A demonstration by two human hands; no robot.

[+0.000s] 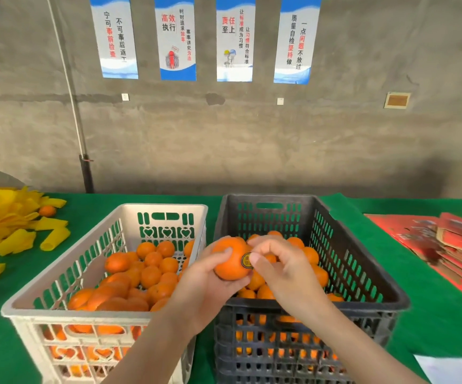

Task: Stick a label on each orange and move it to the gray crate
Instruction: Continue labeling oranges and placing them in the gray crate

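My left hand (204, 284) grips an orange (229, 261) from below and behind, held above the near left edge of the gray crate (362, 259). A round dark label (247, 260) with a yellow rim sits on the orange's right side. My right hand (282, 270) has curled fingers, and its thumb presses on the label. The gray crate holds several oranges (310, 256). The white crate (57, 284) to its left holds many more oranges (152, 273).
Both crates stand on a green-covered table (432, 314). Yellow foam sleeves (10, 231) and one loose orange (47, 210) lie at the far left. Red flattened cartons (446, 245) are stacked at the right, and a white sheet (457, 370) lies at the near right corner.
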